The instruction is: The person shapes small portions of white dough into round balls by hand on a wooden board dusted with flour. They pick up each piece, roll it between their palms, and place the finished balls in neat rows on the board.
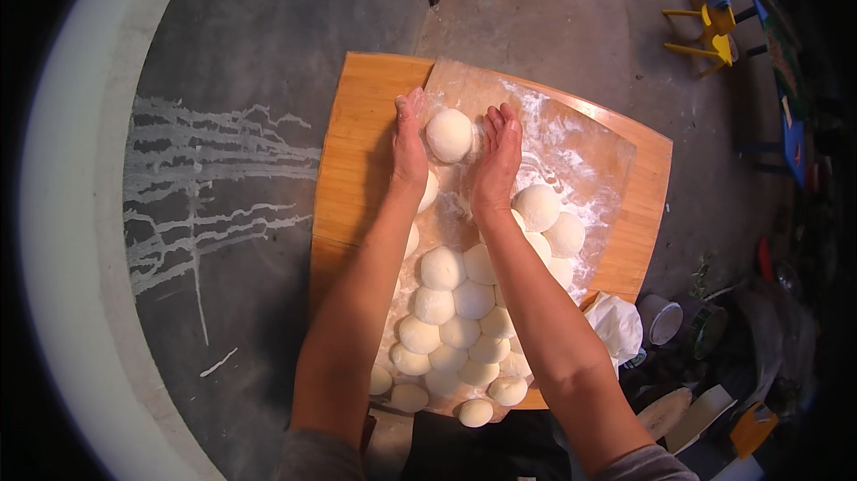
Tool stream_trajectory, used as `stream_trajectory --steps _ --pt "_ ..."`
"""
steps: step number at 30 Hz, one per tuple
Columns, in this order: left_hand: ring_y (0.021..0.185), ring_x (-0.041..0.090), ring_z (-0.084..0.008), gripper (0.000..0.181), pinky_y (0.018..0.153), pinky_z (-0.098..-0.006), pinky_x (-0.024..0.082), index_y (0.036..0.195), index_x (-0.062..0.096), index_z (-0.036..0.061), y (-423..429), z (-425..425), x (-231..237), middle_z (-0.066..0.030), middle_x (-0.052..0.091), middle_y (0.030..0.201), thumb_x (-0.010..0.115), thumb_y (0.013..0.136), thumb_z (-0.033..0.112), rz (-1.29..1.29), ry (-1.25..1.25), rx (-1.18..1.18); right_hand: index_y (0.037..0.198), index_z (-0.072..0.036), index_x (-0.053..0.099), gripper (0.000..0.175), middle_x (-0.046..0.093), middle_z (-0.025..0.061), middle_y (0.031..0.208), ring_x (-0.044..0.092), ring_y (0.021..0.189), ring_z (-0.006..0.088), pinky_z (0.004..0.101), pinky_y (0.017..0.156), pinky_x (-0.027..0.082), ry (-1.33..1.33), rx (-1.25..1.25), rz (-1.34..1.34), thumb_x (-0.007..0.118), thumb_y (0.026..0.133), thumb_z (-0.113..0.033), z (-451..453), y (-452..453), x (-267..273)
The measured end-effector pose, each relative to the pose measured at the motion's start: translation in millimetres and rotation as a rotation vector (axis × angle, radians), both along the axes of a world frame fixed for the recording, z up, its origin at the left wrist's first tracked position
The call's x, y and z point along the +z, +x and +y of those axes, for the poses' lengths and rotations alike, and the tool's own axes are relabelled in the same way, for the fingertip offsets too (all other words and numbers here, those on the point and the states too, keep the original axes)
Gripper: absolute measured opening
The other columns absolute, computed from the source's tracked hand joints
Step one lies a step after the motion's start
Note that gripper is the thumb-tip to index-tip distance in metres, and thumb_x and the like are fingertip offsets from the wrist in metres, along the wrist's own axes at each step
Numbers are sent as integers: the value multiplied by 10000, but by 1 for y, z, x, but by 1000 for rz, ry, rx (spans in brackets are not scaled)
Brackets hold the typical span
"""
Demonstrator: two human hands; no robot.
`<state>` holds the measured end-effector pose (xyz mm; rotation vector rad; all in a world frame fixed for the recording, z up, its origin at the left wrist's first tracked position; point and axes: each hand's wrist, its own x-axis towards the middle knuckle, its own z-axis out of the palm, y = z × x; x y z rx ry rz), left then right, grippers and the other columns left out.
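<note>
A round ball of white dough (449, 136) sits near the far end of a floured wooden board (462, 82). My left hand (410, 146) is upright along the ball's left side, its fingers pointing away from me. To the right of the ball is my right hand (499, 149), palm turned inward, with a gap between it and the dough. Whether the left hand touches the ball I cannot tell. Several more dough balls (443, 268) crowd the board between my forearms, many touching. Others (537, 208) lie right of my right wrist, and my forearms partly hide some.
Under the board is a wooden table (365, 99). A white bag (614, 323) is at its near right corner, beside a tub (661, 320). Yellow chairs (718, 25) and a blue table (791, 139) stand farther right on the concrete floor (535, 5).
</note>
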<state>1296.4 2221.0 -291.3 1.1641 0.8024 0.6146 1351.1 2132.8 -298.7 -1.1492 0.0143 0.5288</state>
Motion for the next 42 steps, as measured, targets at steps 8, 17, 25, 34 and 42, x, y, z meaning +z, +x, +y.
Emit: stream_trajectory --steps 8,17,25,34,42 --pt "1427 377 -282 907 1185 -365 264 1478 366 -82 -3 11 6 -223 407 1525 270 1006 686 141 15 -48 1471 54 339 671 455 239 1450 407 1390 278 386 1192 276 71 -14 -30 390 1055 -471 11 3 -3" --pt "1501 248 -285 919 1234 -418 115 1497 356 -54 -48 29 16 -228 333 1571 148 1005 694 122 -87 -144 1451 38 383 612 453 198 1469 383 1414 261 369 1197 247 46 -22 -55 362 1071 -441 15 -3 4" --pt "1504 240 -291 932 1230 -398 165 1508 300 -83 -96 -11 18 -246 316 1574 201 1005 694 207 -157 -110 1511 -4 321 674 387 187 1522 352 1437 269 394 1218 203 -45 96 -40 371 1055 -498 -5 -11 20" --pt "1383 440 -291 591 1146 -380 328 1454 438 -38 -120 -66 49 -212 472 1482 285 1085 397 224 236 -121 1397 16 492 556 525 188 1415 473 1339 310 414 1144 329 -689 46 -517 385 1059 -412 -156 16 28" --pt "1241 545 -279 518 1068 -375 393 1364 531 -28 -105 -126 32 -187 585 1336 348 1079 364 200 134 -152 1383 28 465 527 498 304 1344 459 1264 436 531 1138 282 -1327 310 -810 533 967 -288 -122 -16 18"
